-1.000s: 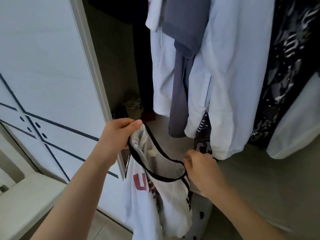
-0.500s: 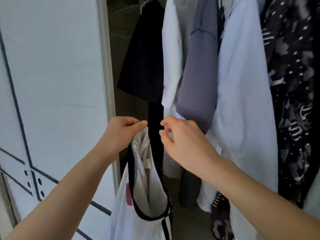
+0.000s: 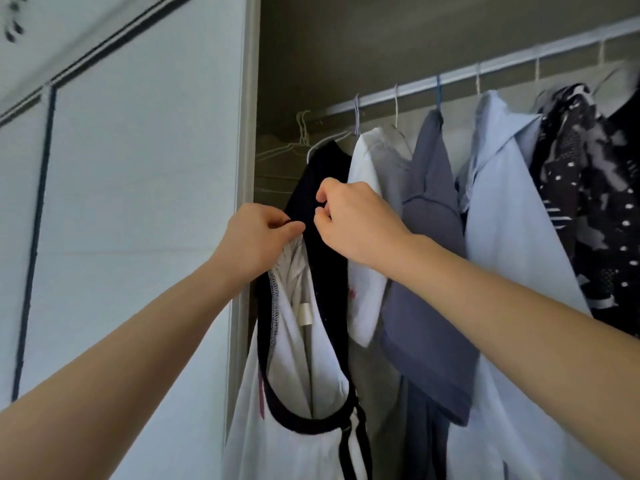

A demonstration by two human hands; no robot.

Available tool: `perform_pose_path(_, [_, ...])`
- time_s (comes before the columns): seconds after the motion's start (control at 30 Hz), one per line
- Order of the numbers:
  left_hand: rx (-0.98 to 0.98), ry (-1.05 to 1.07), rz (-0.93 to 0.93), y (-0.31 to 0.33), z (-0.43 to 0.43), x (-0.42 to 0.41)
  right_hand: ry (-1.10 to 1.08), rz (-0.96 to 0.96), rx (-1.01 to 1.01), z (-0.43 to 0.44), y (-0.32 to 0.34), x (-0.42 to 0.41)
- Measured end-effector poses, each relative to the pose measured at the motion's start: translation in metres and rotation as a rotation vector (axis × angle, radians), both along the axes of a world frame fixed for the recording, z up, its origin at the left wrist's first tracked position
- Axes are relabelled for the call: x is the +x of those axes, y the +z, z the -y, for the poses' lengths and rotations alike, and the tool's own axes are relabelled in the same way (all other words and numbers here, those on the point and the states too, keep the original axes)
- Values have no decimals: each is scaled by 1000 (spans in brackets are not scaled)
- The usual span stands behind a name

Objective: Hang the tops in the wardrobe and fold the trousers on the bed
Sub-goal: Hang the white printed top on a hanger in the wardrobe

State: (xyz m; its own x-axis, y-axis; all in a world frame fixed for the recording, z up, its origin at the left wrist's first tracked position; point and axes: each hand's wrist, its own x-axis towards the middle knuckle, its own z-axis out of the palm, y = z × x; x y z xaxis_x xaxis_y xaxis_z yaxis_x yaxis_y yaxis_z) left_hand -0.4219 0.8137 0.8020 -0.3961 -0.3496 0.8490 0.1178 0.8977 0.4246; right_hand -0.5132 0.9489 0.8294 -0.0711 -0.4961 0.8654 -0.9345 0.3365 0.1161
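Lifted higher, left hand (image 3: 257, 237) pinches white top (image 3: 294, 368); label (image 3: 304, 315) unreadable.

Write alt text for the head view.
The left hand pinches the neckline of a white top with black trim, held up at the wardrobe. The curled right hand is beside it, in front of a hanging black top.
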Motion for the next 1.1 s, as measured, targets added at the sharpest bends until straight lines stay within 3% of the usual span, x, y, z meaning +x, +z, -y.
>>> perform_pose_path(0.27, [-212, 148, -130, 46, 19, -6, -164, -211, 21, 63, 85, -28])
perform_pose_path(0.47, [-232, 190, -112, 45, 28, -8, -381, -491, 355, 108, 110, -42])
perform_pose_path(0.57, [-226, 187, -111, 47, 29, -8, -513, -650, 422, 117, 110, -54])
perform_pose_path(0.8, [-214, 205, -91, 49, 29, -10, -644, -596, 325, 109, 116, -80])
perform_pose_path(0.97, [-205, 223, -65, 48, 28, -10, -691, -529, 150, 99, 126, -97])
perform_pose_path(1.1, [-197, 236, -63, 47, 28, -11, -828, -395, 50, 91, 133, -111])
